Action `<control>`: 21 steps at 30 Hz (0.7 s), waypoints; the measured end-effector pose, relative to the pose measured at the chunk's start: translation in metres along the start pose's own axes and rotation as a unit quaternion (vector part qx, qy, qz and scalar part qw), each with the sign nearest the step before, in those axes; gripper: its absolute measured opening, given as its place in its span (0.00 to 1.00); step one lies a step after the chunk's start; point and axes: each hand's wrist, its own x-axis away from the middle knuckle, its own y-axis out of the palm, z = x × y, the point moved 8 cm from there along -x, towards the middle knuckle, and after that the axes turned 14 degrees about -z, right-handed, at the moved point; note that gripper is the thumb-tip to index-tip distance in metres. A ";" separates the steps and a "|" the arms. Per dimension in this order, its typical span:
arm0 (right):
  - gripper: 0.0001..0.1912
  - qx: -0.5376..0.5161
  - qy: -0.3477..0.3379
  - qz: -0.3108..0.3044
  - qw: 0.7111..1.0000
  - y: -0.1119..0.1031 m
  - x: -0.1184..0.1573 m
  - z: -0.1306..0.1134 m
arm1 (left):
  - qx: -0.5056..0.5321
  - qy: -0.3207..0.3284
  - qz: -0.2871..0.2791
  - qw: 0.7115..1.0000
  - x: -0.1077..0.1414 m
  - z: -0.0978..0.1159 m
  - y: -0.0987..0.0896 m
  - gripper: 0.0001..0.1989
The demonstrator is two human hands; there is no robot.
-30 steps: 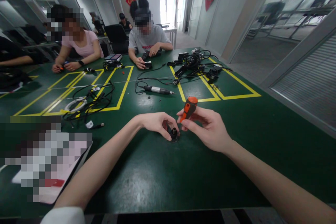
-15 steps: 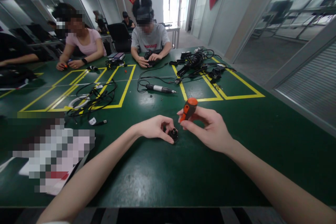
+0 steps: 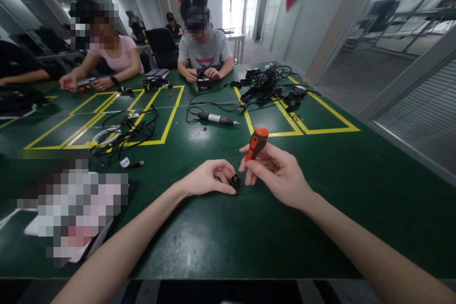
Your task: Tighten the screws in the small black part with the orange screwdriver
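Note:
My left hand [image 3: 211, 178] is closed on a small black part [image 3: 235, 182] with a round metal piece standing up from its middle. The part rests low, at the green tabletop. An orange and grey screwdriver [image 3: 257, 143] is pinched by its handle in my right hand [image 3: 280, 175]. Its handle leans up and its thin shaft slants down toward the right side of the black part. Whether the tip touches the part is too small to tell.
A pen-shaped electric screwdriver [image 3: 217, 119] with a cable lies beyond my hands. Black cables [image 3: 265, 83] are heaped at back right, others [image 3: 131, 128] lie at left. Papers [image 3: 89, 209], blurred, sit left of my arm. A co-worker [image 3: 204, 54] works across the table [image 3: 199, 237].
The screwdriver in my right hand has risen slightly, and the lower fingers have spread down beside its shaft. My left hand keeps its hold on the black part, nearly unmoved.

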 end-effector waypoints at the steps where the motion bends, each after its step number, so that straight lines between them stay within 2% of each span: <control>1: 0.15 -0.015 0.003 -0.010 1.000 0.002 0.000 0.002 | 0.008 0.001 0.002 1.000 0.000 -0.001 -0.001 0.23; 6: 0.16 -0.028 0.003 -0.021 0.999 0.008 0.001 0.003 | 0.016 -0.016 -0.001 1.000 0.002 -0.008 -0.003 0.21; 10: 0.15 -0.008 -0.011 0.017 1.000 0.005 0.002 0.005 | 0.009 -0.002 -0.007 1.000 0.002 -0.005 -0.002 0.20; 15: 0.17 -0.042 -0.017 0.049 0.998 0.002 0.004 0.011 | 0.001 0.019 0.019 1.000 0.002 -0.002 -0.001 0.29; 17: 0.17 -0.047 -0.009 0.050 0.998 0.002 0.004 0.013 | 0.001 0.026 0.046 0.999 0.003 -0.003 -0.005 0.24; 21: 0.15 -0.042 -0.006 0.053 0.998 0.000 0.004 0.014 | 0.013 0.016 0.032 0.999 0.001 -0.011 -0.005 0.21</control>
